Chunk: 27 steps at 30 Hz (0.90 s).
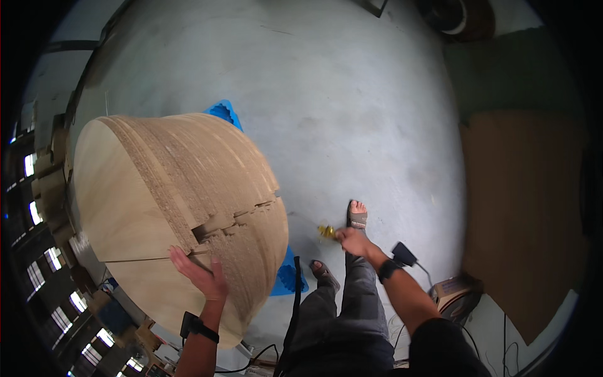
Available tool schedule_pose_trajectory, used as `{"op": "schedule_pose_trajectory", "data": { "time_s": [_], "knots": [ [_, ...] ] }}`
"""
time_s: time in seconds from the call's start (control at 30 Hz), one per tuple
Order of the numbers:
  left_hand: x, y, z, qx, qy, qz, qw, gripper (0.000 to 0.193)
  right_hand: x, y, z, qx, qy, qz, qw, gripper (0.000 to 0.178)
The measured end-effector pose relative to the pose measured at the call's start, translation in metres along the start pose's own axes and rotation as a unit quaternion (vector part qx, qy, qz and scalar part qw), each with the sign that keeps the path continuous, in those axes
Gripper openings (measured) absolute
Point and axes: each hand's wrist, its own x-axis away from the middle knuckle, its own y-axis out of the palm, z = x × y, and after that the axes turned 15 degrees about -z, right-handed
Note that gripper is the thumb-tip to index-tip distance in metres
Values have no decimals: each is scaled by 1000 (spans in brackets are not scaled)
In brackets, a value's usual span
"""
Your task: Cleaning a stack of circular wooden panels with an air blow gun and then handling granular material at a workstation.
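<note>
The board stack (182,207) sits on a pallet (227,107), left of the legs (361,295).

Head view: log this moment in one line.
left hand: touching board stack | right hand: holding yellow item | board stack: over blue pallet

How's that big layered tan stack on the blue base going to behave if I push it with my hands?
The layered tan stack is probably heavy and hard to shift, given its many tightly packed layers. Its broad shape on the blue base suggests it won't readily roll. Uneven edges near the left hand hint that individual layers might slide.
</note>
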Motion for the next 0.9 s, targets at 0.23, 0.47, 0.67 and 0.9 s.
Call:
{"op": "schedule_pose_trajectory", "data": {
  "time_s": [0.23,0.47,0.67,0.9],
  "knots": [
    [0,-4,0,4,-14,1,1000,86,-102,19,20,125,58,32,990,37],
    [3,-11,-11,-21,-9,-2,1000,84,-84,11,7,-45,-50,-86,994,29],
    [4,-3,-11,-10,6,5,1000,87,39,-17,-61,-173,-143,-314,923,34],
    [-1,1,-4,-6,-9,-3,1000,90,23,-30,-97,-223,-104,-158,956,34]
  ]
}}
